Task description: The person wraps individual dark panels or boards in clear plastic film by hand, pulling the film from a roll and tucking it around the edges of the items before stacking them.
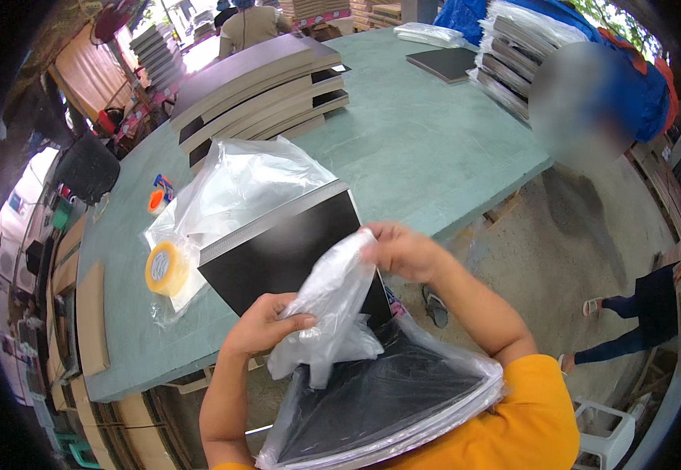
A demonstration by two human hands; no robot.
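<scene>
No text can be read — none anywhere.

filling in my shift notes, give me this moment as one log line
left hand: holding clear plastic | right hand: pinching its upper end | close to body: plastic-wrapped black panel | table: yellow tape roll

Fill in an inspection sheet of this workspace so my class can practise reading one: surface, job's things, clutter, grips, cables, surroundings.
Surface: green table, pale scuffs showing.
Job's things: crumpled clear plastic; plastic-wrapped dark panel against the person's body; black panel on the near side of the table.
Clutter: yellowish tape roll, orange ring-shaped item, loose film.
Grips: left grip and right grip both pinch the crumpled clear plastic.
Cables: nothing seen that is clearly a cable.
Surroundings: co-worker and white stool at right.
</scene>
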